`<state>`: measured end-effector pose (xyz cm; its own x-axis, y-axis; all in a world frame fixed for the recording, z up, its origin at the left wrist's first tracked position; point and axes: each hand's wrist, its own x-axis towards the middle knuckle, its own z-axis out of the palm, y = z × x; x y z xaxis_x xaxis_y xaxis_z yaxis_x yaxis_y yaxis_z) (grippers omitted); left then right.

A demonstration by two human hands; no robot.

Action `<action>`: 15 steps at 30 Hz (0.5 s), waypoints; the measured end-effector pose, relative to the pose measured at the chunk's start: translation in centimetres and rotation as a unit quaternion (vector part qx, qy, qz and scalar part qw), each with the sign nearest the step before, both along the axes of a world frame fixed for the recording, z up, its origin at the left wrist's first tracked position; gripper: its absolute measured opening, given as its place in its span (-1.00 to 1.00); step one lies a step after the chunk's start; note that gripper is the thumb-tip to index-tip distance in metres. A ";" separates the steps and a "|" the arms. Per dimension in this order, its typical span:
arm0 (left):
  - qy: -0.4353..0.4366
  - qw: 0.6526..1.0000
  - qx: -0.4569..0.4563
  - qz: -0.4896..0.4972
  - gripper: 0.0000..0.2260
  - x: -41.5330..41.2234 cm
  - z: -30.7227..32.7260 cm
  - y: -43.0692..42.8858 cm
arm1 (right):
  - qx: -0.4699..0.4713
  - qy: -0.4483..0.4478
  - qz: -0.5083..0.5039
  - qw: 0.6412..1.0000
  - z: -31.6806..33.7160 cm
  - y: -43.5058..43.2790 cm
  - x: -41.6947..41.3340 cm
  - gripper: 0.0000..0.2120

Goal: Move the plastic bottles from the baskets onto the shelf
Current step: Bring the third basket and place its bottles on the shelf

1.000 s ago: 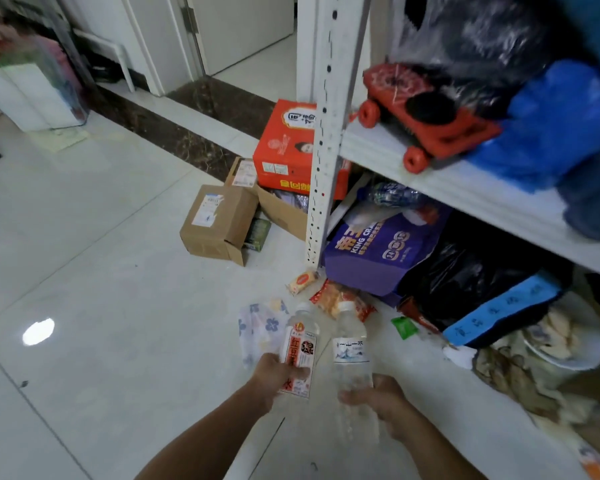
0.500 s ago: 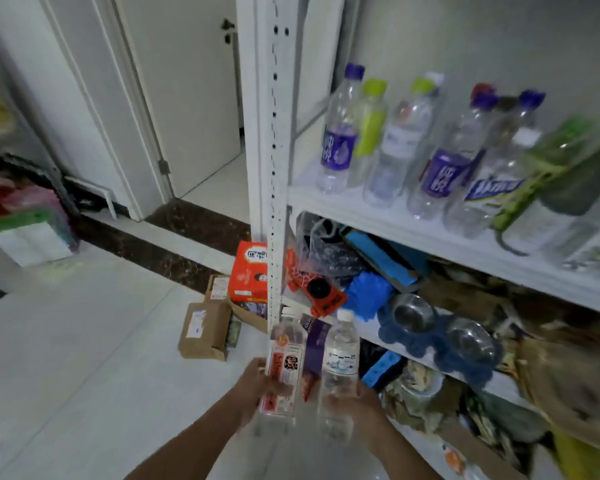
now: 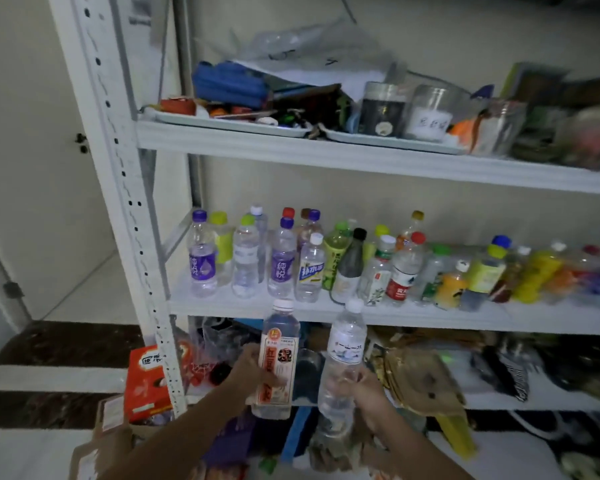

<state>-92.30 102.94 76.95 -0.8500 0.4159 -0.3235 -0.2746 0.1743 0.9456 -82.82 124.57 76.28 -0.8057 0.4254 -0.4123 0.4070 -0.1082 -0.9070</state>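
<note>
Left hand (image 3: 253, 372): fingers curled round orange-label bottle (image 3: 278, 358), gripping mid-body. Right hand (image 3: 361, 389): fingers wrapped round lower body of clear bottle (image 3: 344, 362). Both bottles upright, side by side, slightly apart, held near front of middle shelf (image 3: 326, 315), caps level with its front edge, not on it. Row of bottles (image 3: 281, 268) stands on that shelf, further back, running left to right. Top shelf (image 3: 326, 155): trays (image 3: 222, 121), jars (image 3: 383, 109), clutter. Orange box (image 3: 146, 379) low left beside white post (image 3: 118, 168).
</note>
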 end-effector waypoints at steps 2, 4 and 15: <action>0.006 1.000 0.014 -0.003 -0.45 0.1 0.5 3.5 | 0.010 0.008 -0.008 1.000 0.4 3.1 1.1 -0.37; 0.021 0.999 0.015 -0.030 -0.41 0.3 0.8 7.5 | 0.019 0.003 -0.019 1.000 0.5 6.3 2.1 -0.29; 0.013 0.996 0.023 -0.084 -0.44 6.1 2.2 32.5 | 0.031 0.073 -0.125 0.989 1.7 28.9 9.3 -0.61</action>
<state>-86.23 135.43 79.18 -0.7754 0.5667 -0.2786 -0.2196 0.1716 0.9604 -73.51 153.51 77.98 -0.7212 0.6399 -0.2653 0.2381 -0.1307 -0.9624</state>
